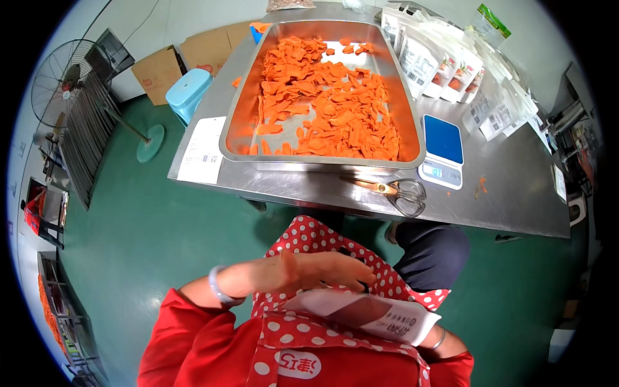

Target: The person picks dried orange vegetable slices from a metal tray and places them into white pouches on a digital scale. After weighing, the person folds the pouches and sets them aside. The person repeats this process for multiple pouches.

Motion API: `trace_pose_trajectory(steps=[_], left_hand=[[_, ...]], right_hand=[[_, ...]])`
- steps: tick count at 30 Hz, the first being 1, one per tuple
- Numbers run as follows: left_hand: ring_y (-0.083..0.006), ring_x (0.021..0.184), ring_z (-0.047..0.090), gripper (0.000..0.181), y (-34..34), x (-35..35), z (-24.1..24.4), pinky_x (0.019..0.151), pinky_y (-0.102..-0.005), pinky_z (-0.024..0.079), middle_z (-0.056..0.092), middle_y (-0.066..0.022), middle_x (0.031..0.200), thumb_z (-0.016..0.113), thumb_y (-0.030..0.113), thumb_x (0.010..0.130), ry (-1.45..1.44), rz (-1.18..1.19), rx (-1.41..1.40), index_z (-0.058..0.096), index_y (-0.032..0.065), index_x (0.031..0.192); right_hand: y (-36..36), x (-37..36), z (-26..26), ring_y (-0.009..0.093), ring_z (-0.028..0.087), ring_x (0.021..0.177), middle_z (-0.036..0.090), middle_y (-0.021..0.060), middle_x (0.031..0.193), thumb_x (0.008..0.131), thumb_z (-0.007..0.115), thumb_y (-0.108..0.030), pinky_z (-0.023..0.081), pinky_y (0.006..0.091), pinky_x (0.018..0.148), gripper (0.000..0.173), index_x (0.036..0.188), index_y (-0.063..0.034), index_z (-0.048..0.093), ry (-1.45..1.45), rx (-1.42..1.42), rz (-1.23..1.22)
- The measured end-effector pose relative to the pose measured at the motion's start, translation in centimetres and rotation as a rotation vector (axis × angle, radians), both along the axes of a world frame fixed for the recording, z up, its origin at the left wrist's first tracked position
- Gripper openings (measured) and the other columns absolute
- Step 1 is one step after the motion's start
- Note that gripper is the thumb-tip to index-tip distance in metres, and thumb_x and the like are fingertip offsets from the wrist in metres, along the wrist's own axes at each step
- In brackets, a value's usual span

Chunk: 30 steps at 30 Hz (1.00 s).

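My left hand (314, 272), a bracelet on its wrist, is held flat above my lap with its fingers extended. Close by it lies a white plastic pouch (387, 319) with printed writing, held against my apron. My right hand is hidden behind the pouch; just its wrist and bracelet show. On the steel table before me, a deep stainless steel tray (333, 163) holds many orange dried slices (343, 116). Metal scissors (387, 189) lie in front of the tray. A digital scale (442, 150) with a blue platform stands at the tray's right.
White printed pouches (440, 63) stand at the table's back right. A printed sheet (202, 150) lies at the left corner. A blue stool (189, 92), cardboard boxes (157, 75) and a standing fan (67, 82) are to the left. Another person (36, 213) in red is far left.
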<state>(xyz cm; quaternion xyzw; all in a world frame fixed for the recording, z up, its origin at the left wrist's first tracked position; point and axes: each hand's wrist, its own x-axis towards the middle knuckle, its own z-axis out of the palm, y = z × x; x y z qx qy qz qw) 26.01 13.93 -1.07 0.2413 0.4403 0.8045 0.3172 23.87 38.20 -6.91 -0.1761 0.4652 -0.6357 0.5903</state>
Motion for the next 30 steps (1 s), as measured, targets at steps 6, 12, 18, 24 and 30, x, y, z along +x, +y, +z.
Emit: trace_pose_trajectory(steps=[6,12,18,24,30], left_hand=[[-0.0326,0.137,0.036,0.101,-0.5,0.4,0.6,0.112,-0.0410,0.029,0.038,-0.0228,0.146,0.017,0.076,0.088,0.072,0.024,-0.219,0.033,-0.0075,0.142],[-0.0340,0.139,0.032,0.113,-0.6,-0.4,1.4,0.114,-0.0405,0.026,0.032,-0.0243,0.149,0.016,0.083,0.082,-0.201,-0.048,-0.048,0.027,-0.0094,0.145],[-0.0240,0.125,0.048,0.091,-1.3,-1.4,1.1,0.104,-0.0333,0.037,0.048,-0.0175,0.139,0.025,0.071,0.091,0.070,-0.046,-0.039,0.033,-0.0009,0.145],[-0.0331,0.121,0.054,0.115,-0.7,-1.8,1.4,0.095,-0.0372,0.045,0.054,-0.0205,0.134,0.018,0.091,0.075,0.187,0.093,-0.397,0.047,-0.0029,0.136],[-0.0280,0.099,0.064,0.069,-0.9,-3.5,1.4,0.082,-0.0343,0.051,0.064,-0.0174,0.115,0.037,0.058,0.095,0.407,0.217,-0.281,0.054,-0.0019,0.127]], right_hand=[[-1.1,-0.7,-0.4,0.024,0.055,0.112,0.053,0.0135,0.130,0.097,0.053,-0.030,0.047,0.0361,0.094,0.052,0.141,-0.0061,0.039,0.023,0.001,0.006],[-0.3,-1.7,0.3,0.024,0.056,0.111,0.053,0.0137,0.129,0.097,0.054,-0.029,0.047,0.0358,0.094,0.050,0.139,-0.0055,0.040,0.025,0.010,0.029],[-0.9,-2.2,0.0,0.023,0.056,0.110,0.054,0.0139,0.128,0.097,0.054,-0.028,0.047,0.0354,0.094,0.049,0.138,-0.0049,0.042,0.032,0.022,0.049],[-1.2,-2.7,-0.2,0.023,0.056,0.110,0.055,0.0140,0.127,0.097,0.054,-0.026,0.047,0.0350,0.093,0.047,0.136,-0.0043,0.043,0.037,0.027,0.067],[-1.5,-3.1,0.0,0.022,0.057,0.109,0.056,0.0142,0.126,0.096,0.055,-0.025,0.047,0.0347,0.093,0.045,0.135,-0.0037,0.045,0.067,0.027,0.103]])
